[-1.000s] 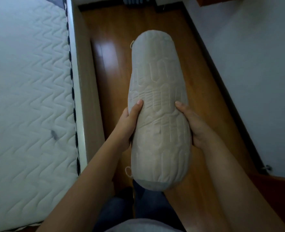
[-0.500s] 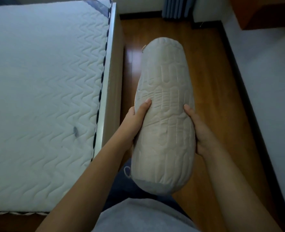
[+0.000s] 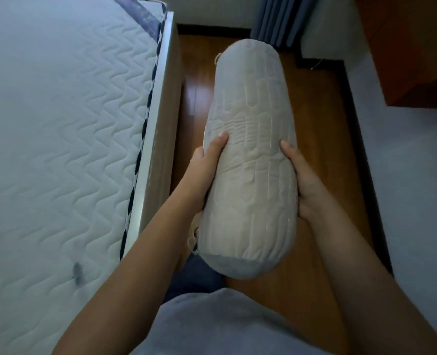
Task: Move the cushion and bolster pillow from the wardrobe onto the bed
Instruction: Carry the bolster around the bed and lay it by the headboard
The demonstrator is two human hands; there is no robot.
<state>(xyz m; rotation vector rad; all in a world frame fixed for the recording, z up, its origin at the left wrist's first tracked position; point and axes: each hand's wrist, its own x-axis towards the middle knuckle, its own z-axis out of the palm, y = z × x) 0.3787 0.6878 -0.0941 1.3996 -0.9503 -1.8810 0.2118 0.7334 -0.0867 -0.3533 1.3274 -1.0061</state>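
I hold a beige quilted bolster pillow [image 3: 249, 139] lengthwise in front of me, above the wooden floor. My left hand [image 3: 207, 165] grips its left side and my right hand [image 3: 303, 180] grips its right side, both around the lower half. The bed [image 3: 58, 124], with a white wave-quilted mattress, fills the left of the view, its pale frame edge just left of the bolster. No cushion or wardrobe shows in this view.
A narrow strip of wooden floor [image 3: 314, 103] runs between the bed frame and a white wall [image 3: 412, 175] on the right. Blue curtains [image 3: 279, 19] hang at the far end. A reddish-brown wooden piece of furniture [image 3: 412, 47] is at the top right.
The view has swung so that more of the bed shows on the left and the far wall with the curtains has come into sight. Both hands keep the same grip on the bolster.
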